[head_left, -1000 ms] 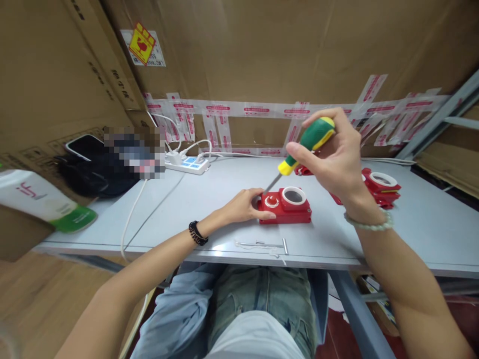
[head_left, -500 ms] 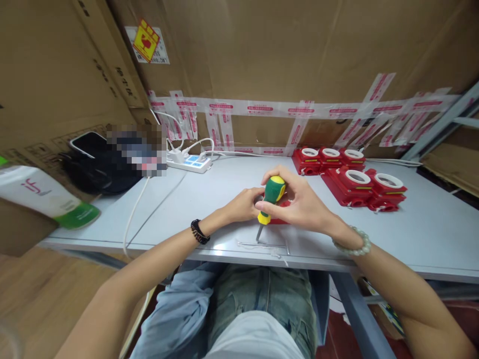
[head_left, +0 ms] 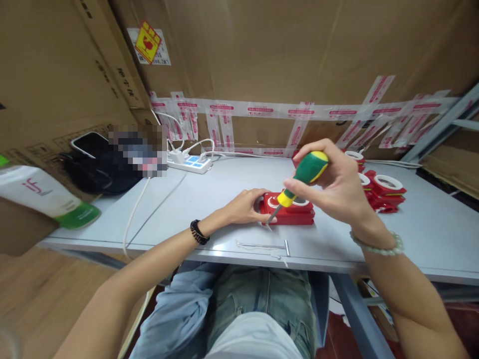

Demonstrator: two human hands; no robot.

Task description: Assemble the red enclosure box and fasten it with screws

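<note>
Cardboard stood behind the pale worktop. Other red units sat on the worktop's right side. The right hand was closed around a tilted green-and-yellow screwdriver, its tip at the red housing's front left corner. The left hand gripped that red housing by its left end, on the worktop. Nearer the front edge lay a thin T-shaped metal tool.

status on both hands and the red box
Left hand holding red box. Right hand gripping screwdriver, tip by box's near-left corner. Metal T-rod lying in front.
</note>
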